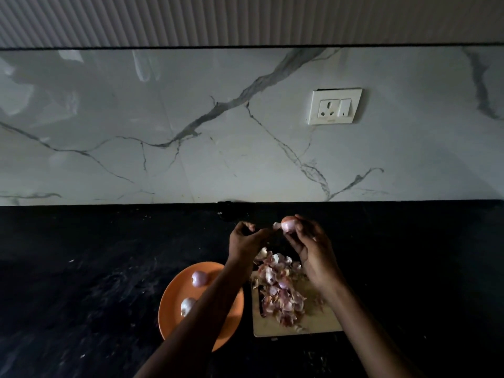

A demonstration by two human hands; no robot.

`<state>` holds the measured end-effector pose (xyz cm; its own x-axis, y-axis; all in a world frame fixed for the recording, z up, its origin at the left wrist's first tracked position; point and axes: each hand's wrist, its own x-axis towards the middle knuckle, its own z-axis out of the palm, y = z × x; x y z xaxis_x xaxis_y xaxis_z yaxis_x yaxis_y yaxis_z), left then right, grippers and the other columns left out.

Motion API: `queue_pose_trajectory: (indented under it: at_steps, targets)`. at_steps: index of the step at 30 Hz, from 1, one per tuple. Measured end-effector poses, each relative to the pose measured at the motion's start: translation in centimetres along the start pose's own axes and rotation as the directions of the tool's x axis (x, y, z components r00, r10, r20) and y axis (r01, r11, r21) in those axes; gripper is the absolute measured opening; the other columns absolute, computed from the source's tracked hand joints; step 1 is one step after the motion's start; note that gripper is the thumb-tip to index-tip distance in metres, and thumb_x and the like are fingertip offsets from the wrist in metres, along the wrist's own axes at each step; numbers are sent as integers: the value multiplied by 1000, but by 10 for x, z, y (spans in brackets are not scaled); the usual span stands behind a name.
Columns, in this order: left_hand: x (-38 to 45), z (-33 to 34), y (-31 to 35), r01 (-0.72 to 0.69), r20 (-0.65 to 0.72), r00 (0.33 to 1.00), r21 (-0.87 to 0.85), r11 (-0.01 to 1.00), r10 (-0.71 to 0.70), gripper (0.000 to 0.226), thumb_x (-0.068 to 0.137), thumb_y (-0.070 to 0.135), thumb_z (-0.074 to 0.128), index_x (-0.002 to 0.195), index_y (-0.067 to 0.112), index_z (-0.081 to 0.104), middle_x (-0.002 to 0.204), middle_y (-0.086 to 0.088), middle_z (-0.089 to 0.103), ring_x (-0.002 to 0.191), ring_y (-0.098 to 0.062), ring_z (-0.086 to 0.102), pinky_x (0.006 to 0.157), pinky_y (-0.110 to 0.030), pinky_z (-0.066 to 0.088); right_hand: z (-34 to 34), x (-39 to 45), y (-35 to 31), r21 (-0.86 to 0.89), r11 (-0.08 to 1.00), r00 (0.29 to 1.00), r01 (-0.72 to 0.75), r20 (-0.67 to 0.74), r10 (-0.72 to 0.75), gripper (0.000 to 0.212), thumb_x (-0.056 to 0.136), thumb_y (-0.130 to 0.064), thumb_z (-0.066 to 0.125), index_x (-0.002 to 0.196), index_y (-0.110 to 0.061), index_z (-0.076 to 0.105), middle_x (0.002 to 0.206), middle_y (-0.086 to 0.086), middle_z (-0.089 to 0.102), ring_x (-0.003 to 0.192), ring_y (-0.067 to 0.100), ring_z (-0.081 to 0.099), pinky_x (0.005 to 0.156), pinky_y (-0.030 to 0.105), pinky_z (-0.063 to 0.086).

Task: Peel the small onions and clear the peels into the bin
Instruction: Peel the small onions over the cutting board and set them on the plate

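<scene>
So this is mid-peel. Just below centre of the frame, the right hand (313, 249) is curled around a small onion (288, 224), holding it up at the fingertips above the dark surface (81, 268). The left hand (245, 241) is right beside it, fingers pinched together, and it looks like it's tugging a flap of skin (277, 226) off the onion's left side, though the light is dim so I can't swear the pinch is actually on the skin.

Below the hands there's a big pile of peels (281, 290) on a pale cutting board (321, 323), lower centre-right. Left of the board, an orange plate (174, 296) carries two peeled onions (199, 278), partly under the left forearm.

My guess is this is one of the last onions. Next move needs a clean pull to strip that flap without dropping the bulb, then onto the plate. The peels still need clearing, and no bin is in view.
</scene>
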<state>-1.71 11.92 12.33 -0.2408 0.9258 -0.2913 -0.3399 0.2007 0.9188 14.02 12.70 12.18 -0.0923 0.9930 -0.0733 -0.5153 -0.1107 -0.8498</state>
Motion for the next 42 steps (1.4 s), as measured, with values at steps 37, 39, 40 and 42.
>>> queue_pose_trajectory:
  at_steps: [37,39,40,42]
  targets:
    - [-9,-11,-7,-428,177,882,690,583,437,15,84,27,79,92,16,75,75,12,70,74,3,67,64,-21,55,-3,0,3,-536,839,993,90,117,-32,21,89,-18,72,109,-15,70,105,0,76,103,15,71,89,26,55]
    - [-9,-13,-4,-419,167,890,668,615,425,18,82,30,81,93,17,74,73,18,67,72,10,65,61,-14,50,-3,-1,3,-544,834,991,91,133,-21,26,86,-25,73,111,-17,70,107,1,76,105,16,71,94,33,55]
    - [-8,-15,-4,-410,165,896,663,627,412,19,81,31,82,93,18,74,74,17,68,72,9,65,61,-14,49,-4,-2,2,-542,836,990,83,139,-8,27,87,-25,73,112,-16,70,109,1,76,107,18,70,97,36,54]
    - [-5,-16,-2,-391,173,909,666,635,378,19,83,31,81,95,18,74,80,10,72,72,7,65,62,-15,49,-5,-1,1,-543,836,990,76,142,2,29,89,-27,72,116,-17,69,112,2,75,110,19,69,102,42,52]
